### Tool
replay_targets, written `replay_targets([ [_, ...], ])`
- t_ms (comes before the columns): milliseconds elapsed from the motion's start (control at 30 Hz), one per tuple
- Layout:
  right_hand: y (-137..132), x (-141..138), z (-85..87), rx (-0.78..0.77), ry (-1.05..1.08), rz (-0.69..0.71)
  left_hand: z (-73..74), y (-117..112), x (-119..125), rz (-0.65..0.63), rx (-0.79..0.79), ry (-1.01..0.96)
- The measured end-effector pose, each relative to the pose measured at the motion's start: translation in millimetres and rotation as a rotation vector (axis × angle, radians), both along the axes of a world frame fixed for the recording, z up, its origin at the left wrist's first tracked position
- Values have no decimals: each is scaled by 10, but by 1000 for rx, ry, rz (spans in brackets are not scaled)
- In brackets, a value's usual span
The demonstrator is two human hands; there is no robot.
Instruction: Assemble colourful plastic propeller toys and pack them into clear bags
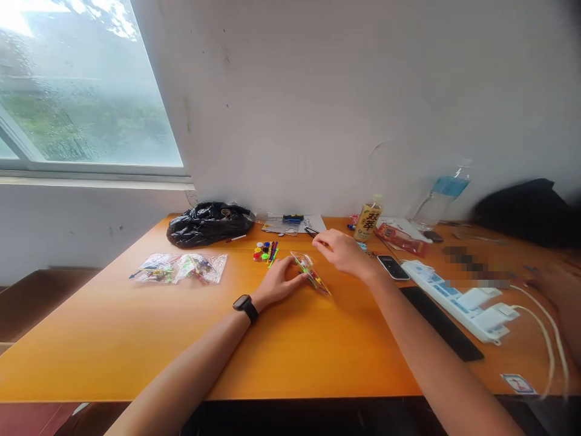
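Left hand [278, 278] pinches a clear packet [316, 280], right hand [341, 251] raised beside it

From the head view, the left hand rests low over the bench [236, 357], thumb and fingers pinching the left side of the clear packet, which stands tilted between the two hands with coloured bits showing inside. The right hand is curled, higher and farther right; a dark, slim object [311, 231] shows at its fingertips, and whether they grip it cannot be told.

Loose coloured pieces [265, 254] lie just beyond the left hand, and two flat bags of parts [202, 268] sit well to the left. The likeliest trouble seems a spill: a slack pinch or sharp tug could tip the packet's contents out and mix them with the loose ones. If the left hand slides forward, its knuckles might scatter that pile. A wide swing of the right hand could topple the yellow-labelled bottle [367, 223] or nudge the phone-like device [393, 267] beside the power strip [454, 301].
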State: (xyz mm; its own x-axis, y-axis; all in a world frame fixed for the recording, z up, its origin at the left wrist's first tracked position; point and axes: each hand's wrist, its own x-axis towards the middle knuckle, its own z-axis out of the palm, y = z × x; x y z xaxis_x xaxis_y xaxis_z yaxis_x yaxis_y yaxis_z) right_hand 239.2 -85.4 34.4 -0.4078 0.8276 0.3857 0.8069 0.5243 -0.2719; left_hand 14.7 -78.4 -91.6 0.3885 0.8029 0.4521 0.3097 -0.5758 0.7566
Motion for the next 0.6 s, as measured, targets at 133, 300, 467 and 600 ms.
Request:
replay_targets([
  [133,-25,-51,-202,-201,109,-28,-28,50,17,-11,-43,-3],
  [300,-88,-195,-322,-402,238,33,-66,65,55,29,48,-61],
  [467,-30,-173,-166,-476,259,61,-8,-5,88,14,-8,-178],
  [600,197,32,83,-451,272,140,39,-35,86,-95,-167,-207],
])
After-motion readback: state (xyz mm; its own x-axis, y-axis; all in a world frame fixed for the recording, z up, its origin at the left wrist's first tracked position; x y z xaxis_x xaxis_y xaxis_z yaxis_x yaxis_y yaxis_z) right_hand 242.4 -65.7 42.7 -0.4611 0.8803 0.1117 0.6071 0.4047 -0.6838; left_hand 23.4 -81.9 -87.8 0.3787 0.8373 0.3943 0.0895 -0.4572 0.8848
